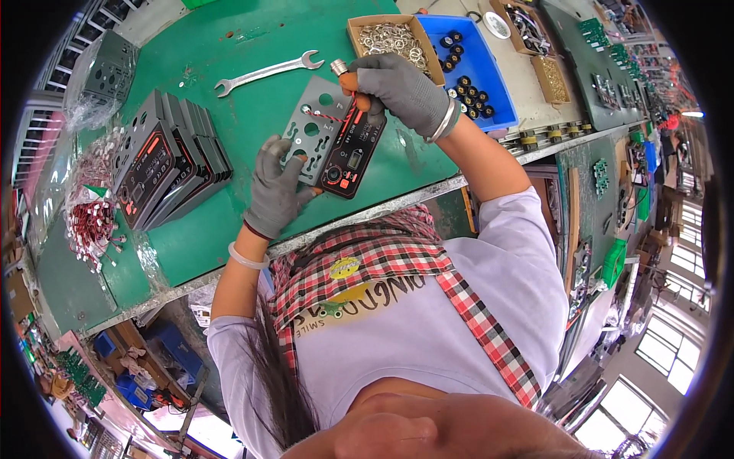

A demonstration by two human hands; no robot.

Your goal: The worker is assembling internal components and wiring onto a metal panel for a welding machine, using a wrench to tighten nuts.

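A grey metal panel (315, 122) with several round holes lies on the green bench, with a black and red faceplate (353, 157) lying against its right side. My left hand (277, 183), in a grey glove, presses on the panel's near left corner. My right hand (401, 88), also gloved, grips a tool with an orange handle and a metal tip (342, 73) over the top of the faceplate. A thin red and white wire (327, 116) runs across the panel.
A steel spanner (267, 73) lies beyond the panel. A row of stacked panels (170, 157) stands at the left, next to bagged red parts (90, 222). A cardboard box of metal rings (391, 38) and a blue tray of black knobs (468, 73) sit behind my right hand.
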